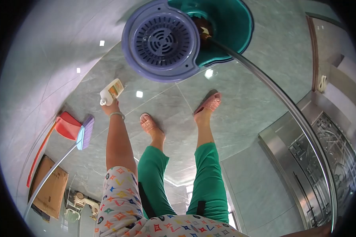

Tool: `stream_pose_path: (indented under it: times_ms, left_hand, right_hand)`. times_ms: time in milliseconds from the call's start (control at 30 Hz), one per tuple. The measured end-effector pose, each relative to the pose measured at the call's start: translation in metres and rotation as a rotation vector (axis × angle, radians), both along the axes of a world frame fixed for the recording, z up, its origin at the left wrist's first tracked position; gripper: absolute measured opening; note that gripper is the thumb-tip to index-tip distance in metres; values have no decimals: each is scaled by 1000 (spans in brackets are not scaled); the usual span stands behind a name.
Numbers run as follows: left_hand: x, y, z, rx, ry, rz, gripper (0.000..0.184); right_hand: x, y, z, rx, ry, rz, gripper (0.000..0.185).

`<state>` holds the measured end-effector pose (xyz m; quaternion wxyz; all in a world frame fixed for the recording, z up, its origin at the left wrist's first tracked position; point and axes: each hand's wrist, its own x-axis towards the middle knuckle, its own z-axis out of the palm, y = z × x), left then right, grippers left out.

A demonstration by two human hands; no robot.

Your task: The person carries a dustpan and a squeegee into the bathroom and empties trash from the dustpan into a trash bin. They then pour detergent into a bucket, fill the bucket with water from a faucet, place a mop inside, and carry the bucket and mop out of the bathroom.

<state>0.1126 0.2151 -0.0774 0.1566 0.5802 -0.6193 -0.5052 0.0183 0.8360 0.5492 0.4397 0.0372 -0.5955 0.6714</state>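
My left hand (pixel 111 107), wearing a bracelet at the wrist, is closed around a white plastic bottle (pixel 112 91) with an orange and green label. The bottle tilts over the floor left of my feet, its neck end toward the hand. At the bottom right edge, my right hand (pixel 324 229) is mostly cut off, where it meets the metal mop handle (pixel 300 114). From there the handle slants down into a teal mop bucket (pixel 235 27). The dark lower end of the mop sits inside, partly hidden. A purple spin basket (pixel 162 41) covers the bucket's left side.
A red dustpan (pixel 68 125) and a broom with purple bristles (pixel 87 132) are at the left wall. Behind them lean a cardboard box (pixel 49 185) and other items. A steel cabinet with a dish rack (pixel 328 150) is on the right. The floor is grey tile.
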Motion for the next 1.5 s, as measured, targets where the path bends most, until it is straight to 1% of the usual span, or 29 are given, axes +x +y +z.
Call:
stream_pose_path:
  times_ms: [67,133,167,233,300,367,433,500,567,633,700,733,767,833,867,933,967,1033,1100,1133,1167,1200,1233,1300,1333,1367,1400,1433,1500]
  left_hand:
    - [2,7,1,61,-274,139,56]
    - [14,26,-10,-261,-556,108,55]
    - [21,42,-14,-617,-691,4,54]
    - [-25,112,83,-376,-412,-112,44]
    - [-47,157,101,-498,-224,-487,35]
    - [-79,209,125,-207,-113,-756,31]
    - [-112,256,141,-593,159,-1072,37]
    - [-166,302,205,-422,320,-1168,44]
    - [-205,340,266,-277,519,-1242,52]
    - [-235,363,325,-274,760,-1333,59]
    - [-266,370,389,-280,906,-1376,60]
    - [-282,367,420,-356,967,-1389,61]
    - [-299,361,449,-433,1036,-1406,63]
    - [-327,354,506,-360,1240,-1410,56]
    - [-338,350,534,-327,1315,-1424,54]
    - [-353,335,593,-288,1359,-1498,55]
    - [-360,328,619,-268,1380,-1536,55]
    - [-370,320,652,-191,1399,-1609,57]
    - [-360,319,667,-479,1252,-1298,57]
    - [-356,291,676,-224,1263,-1424,53]
    - [-346,271,682,-158,1253,-1408,50]
    - [-336,251,687,-92,1244,-1389,47]
    - [-323,251,687,-234,1271,-1217,42]
    - [-300,257,686,-520,1295,-808,29]
    - [-286,241,691,-452,1328,-903,22]
    - [-272,221,697,-382,1359,-997,16]
    - [-262,211,705,-239,1371,-1034,12]
    - [-254,207,715,-106,1373,-1070,14]
    - [-245,204,723,-117,1370,-1088,20]
  right_hand:
    - [5,1,-5,-40,3,24,31]
    - [9,3,-9,-83,-3,53,31]
    - [11,5,-12,-105,-10,73,31]
    - [13,7,-20,-166,-17,135,31]
    - [11,10,-29,-234,-27,223,31]
    - [6,11,-36,-302,-47,323,31]
    - [-5,8,-38,-326,-102,413,28]
    - [-19,2,-40,-317,-157,471,25]
    - [-35,4,-50,-214,-155,378,26]
    - [-62,9,-56,-80,-247,301,31]
    - [-110,19,-65,-115,-236,340,27]
    - [-137,15,-68,-110,-243,320,23]
    - [-166,-1,-69,-75,-273,275,21]
    - [-219,-47,-69,13,-369,205,21]
    - [-239,-69,-67,80,-417,202,24]
    - [-259,-106,-59,357,-524,185,27]
    - [-269,-129,-57,271,-385,406,29]
    - [-280,-175,-65,544,-107,389,49]
    - [-269,-214,-66,280,-218,891,53]
    - [-262,-230,-74,159,-51,916,49]
    - [-258,-240,-88,39,118,932,46]
    - [-253,-240,-108,-16,48,931,44]
    - [-249,-239,-135,-71,-21,928,42]
    - [-234,-253,-226,-459,-543,848,38]
    - [-225,-253,-277,-407,-827,737,32]
    - [-213,-255,-352,-172,-977,638,40]
    - [-204,-235,-394,181,-1221,717,49]
    - [-191,-238,-446,553,-1469,566,64]
    - [-176,-225,-485,514,-1671,452,74]
